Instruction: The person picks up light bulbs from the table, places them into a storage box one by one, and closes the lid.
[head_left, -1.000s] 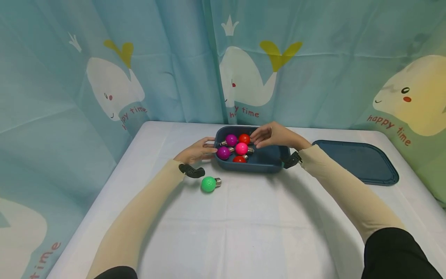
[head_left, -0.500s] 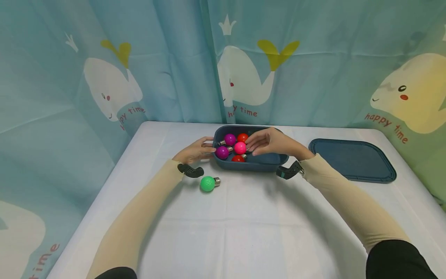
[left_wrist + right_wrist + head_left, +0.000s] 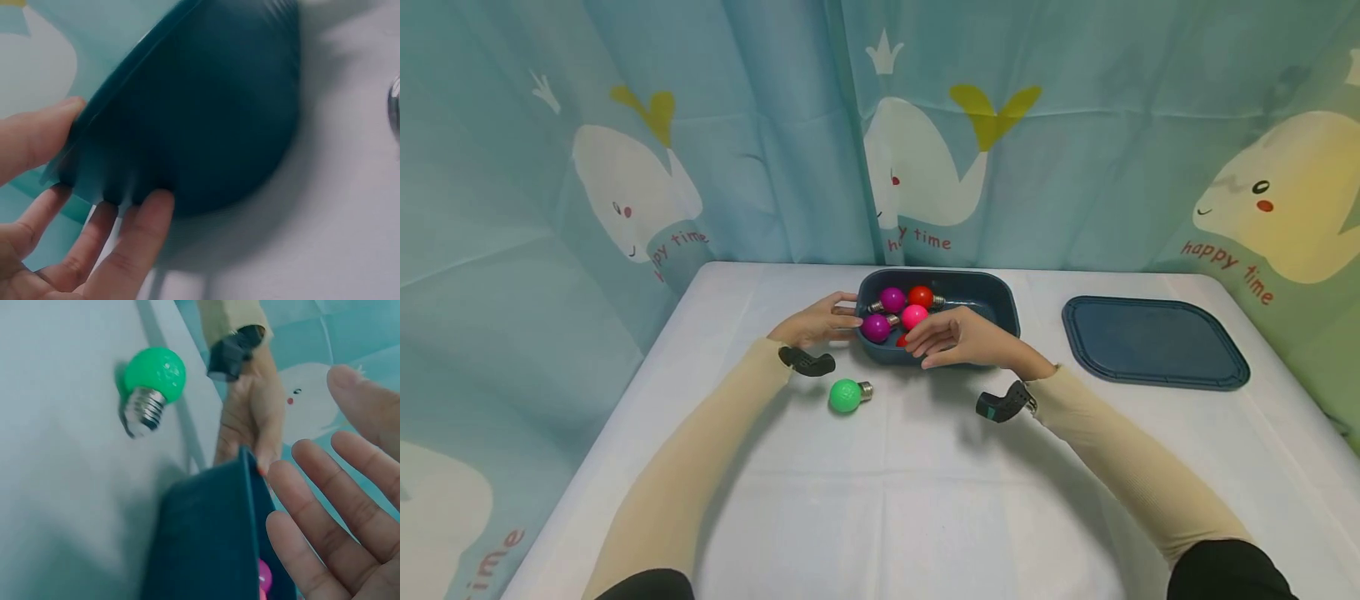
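A dark blue plastic box (image 3: 983, 292) stands at the back of the table. Inside its left half lie several colored light bulbs: two purple, a back red bulb (image 3: 921, 296), a pink bulb (image 3: 914, 317) and another red one partly hidden. My left hand (image 3: 811, 325) holds the box's left end, thumb at the rim and fingertips (image 3: 156, 209) against the outer wall. Over the box's front edge hovers my right hand (image 3: 964, 337), fingers loosely bent with nothing between them. A green bulb (image 3: 846, 396) lies on the table in front of the box, its metal base pointing right.
A flat dark blue lid (image 3: 1156, 342) lies on the table to the right of the box. The table has a white cloth (image 3: 940, 500). Behind it hangs a blue-green curtain (image 3: 775, 192) with whale prints.
My right hand has moved from over the back red bulb toward the box's front edge, uncovering the back red bulb's base. The left hand has stayed at the box's left end.
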